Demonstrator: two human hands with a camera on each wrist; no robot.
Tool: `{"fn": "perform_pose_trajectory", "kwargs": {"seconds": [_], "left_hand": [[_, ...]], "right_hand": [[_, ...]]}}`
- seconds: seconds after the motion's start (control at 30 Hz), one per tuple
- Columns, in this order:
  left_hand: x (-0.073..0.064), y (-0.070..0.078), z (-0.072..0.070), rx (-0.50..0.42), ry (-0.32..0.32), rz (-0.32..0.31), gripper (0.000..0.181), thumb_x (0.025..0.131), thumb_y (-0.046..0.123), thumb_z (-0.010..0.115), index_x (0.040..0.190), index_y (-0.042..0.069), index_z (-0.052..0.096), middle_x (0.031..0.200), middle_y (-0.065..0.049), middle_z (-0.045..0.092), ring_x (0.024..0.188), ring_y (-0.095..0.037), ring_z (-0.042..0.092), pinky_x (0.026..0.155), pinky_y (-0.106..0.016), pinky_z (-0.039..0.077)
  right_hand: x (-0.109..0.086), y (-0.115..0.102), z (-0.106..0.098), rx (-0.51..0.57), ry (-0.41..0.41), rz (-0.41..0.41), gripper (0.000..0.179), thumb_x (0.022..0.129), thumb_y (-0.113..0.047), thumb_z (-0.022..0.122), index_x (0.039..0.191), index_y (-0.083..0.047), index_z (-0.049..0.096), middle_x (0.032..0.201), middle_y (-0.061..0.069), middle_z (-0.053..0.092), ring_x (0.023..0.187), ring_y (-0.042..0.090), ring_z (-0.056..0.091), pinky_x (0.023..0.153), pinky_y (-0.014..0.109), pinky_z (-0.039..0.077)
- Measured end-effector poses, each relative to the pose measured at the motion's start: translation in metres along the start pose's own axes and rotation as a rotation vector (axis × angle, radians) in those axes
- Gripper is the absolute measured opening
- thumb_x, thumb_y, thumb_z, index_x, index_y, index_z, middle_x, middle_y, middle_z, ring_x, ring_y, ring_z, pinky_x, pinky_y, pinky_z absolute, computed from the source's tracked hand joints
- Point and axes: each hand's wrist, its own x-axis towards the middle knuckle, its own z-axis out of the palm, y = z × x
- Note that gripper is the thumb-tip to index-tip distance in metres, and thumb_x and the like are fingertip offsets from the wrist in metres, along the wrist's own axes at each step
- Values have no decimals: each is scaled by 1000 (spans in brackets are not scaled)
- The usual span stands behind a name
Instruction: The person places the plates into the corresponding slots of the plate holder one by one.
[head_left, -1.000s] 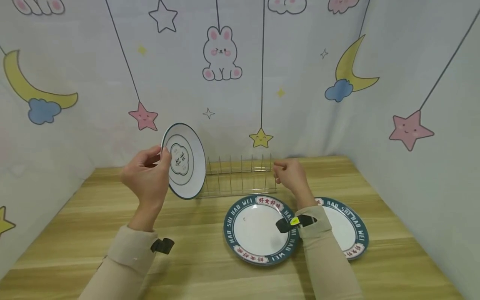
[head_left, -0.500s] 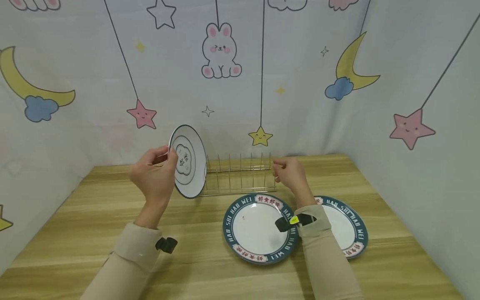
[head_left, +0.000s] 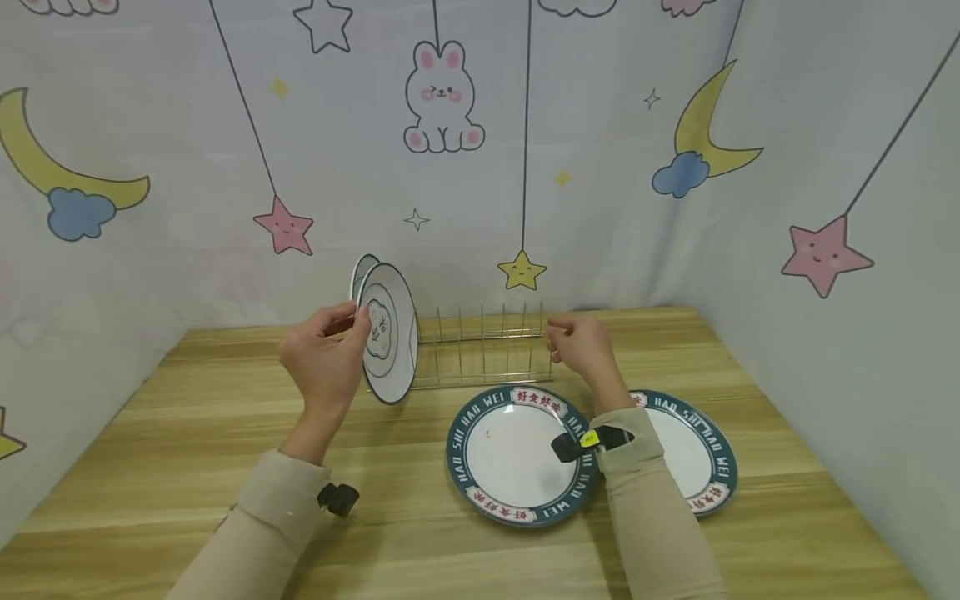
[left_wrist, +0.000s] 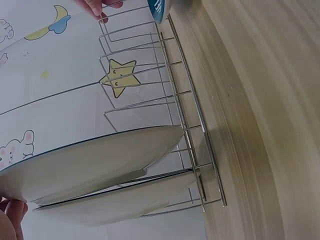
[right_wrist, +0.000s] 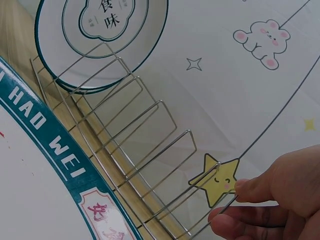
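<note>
Far left of centre, over the wood-grained surface [head_left: 150, 483], the left hand [head_left: 326, 358] pinches a white plate [head_left: 393, 358] by its left rim. We see it nearly upright at the left end of the wire rack [head_left: 483, 384], its lower edge by the wires; whether it sits fully in a slot, we cannot tell. Just behind it a second plate [left_wrist: 115, 202] stands in the rack.

We judge the pinched plate stiff and fairly light, smooth enough to slip, and liable to chip on wire. Best hold, we think: the rim, thumb and fingers on opposite faces.

Near centre, a green-rimmed plate [head_left: 510, 467] lies flat. Beyond it, the right hand [head_left: 588, 346] is clamped on the rack's right end. Farthest right, another green-rimmed plate [head_left: 686, 454] lies partly hidden by the right sleeve [head_left: 652, 508].
</note>
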Motion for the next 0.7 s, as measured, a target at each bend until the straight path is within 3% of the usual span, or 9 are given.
{"fn": "perform_pose_trajectory", "kwargs": {"seconds": [0.23, 0.47, 0.7], "left_hand": [[2, 1, -4, 5, -81, -102, 18, 85, 16, 78, 94, 1, 78, 87, -6, 75, 76, -13, 72, 66, -13, 54], [3, 2, -4, 12, -99, -111, 19, 84, 17, 80, 94, 1, 78, 88, -7, 75, 78, -17, 73, 65, -12, 54], [2, 3, -5, -9, -162, -131, 17, 83, 12, 80, 94, -1, 77, 87, -11, 75, 77, -23, 73, 62, -12, 54]], "right_hand": [[-1, 0, 1, -7, 2, -2, 35, 101, -21, 58, 134, -8, 62, 95, 9, 70, 76, 21, 70, 66, 31, 50], [0, 0, 1, 13, -2, -12, 36, 101, -20, 57, 134, -6, 61, 95, 10, 70, 78, 23, 70, 68, 31, 51], [-1, -1, 1, 10, -7, 1, 37, 102, -21, 56, 136, -7, 60, 99, 13, 70, 80, 24, 70, 67, 31, 49]]}}
